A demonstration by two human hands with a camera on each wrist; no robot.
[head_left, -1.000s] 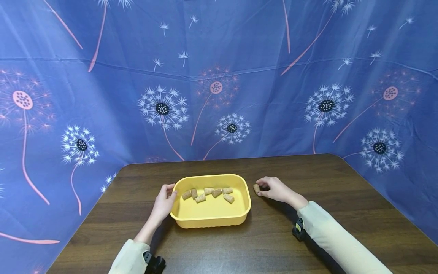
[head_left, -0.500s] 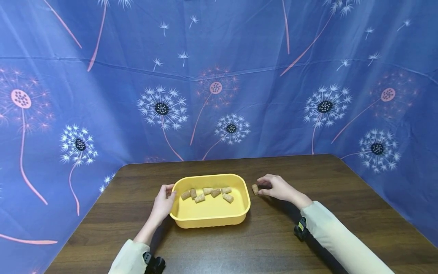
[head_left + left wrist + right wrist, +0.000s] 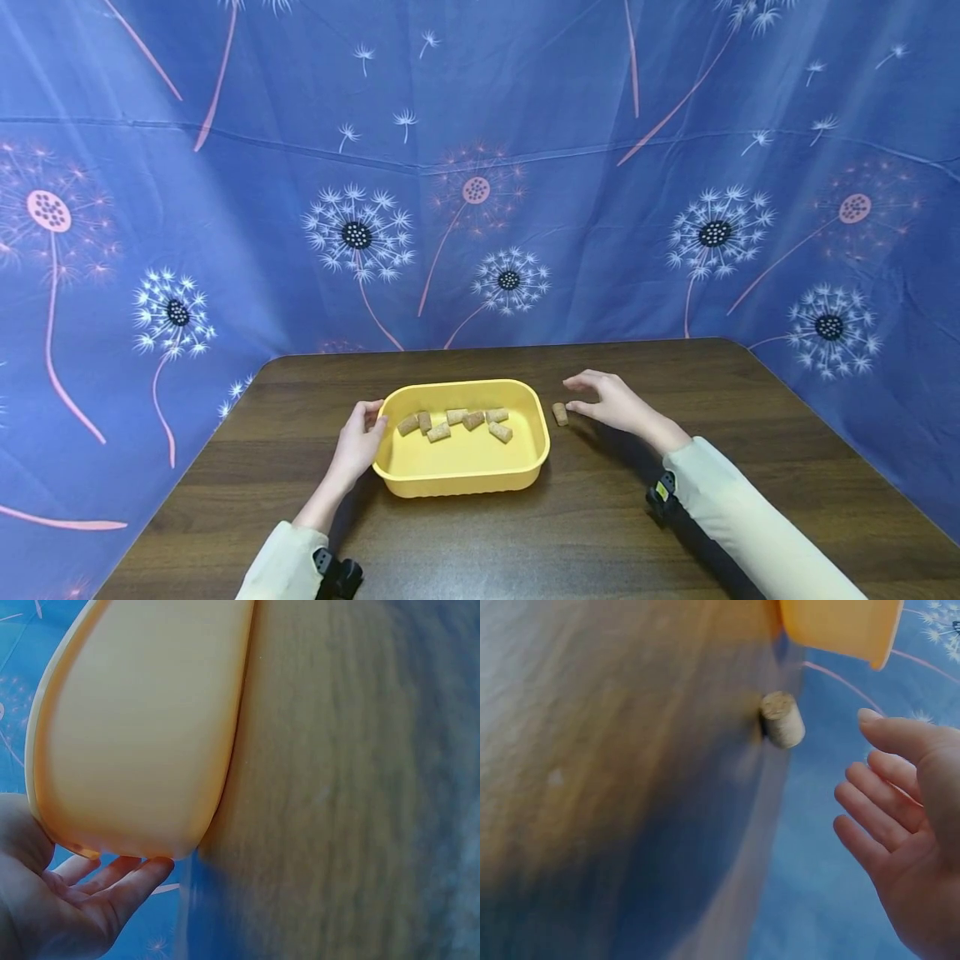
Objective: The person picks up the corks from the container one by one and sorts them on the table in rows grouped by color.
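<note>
Altogether seven corks (image 3: 473,420) inside the yellow tub (image 3: 450,463), one cork (image 3: 560,414) outside.

My left wrist cam chops the yellow tub (image 3: 142,727) at the top, and its wall hides the corks (image 3: 473,421) inside. Right wrist feed's worse: table (image 3: 592,765) all smeary, right hand (image 3: 922,859) cropped by the edge.

Tray (image 3: 461,465): on the table (image 3: 450,550), my left hand (image 3: 362,437) at its left end
Seven corks (image 3: 473,420): in the tray
Lone cork (image 3: 560,414): on the table, between the tray and my right hand (image 3: 613,403)
Cloth (image 3: 600,275): behind the table
</note>
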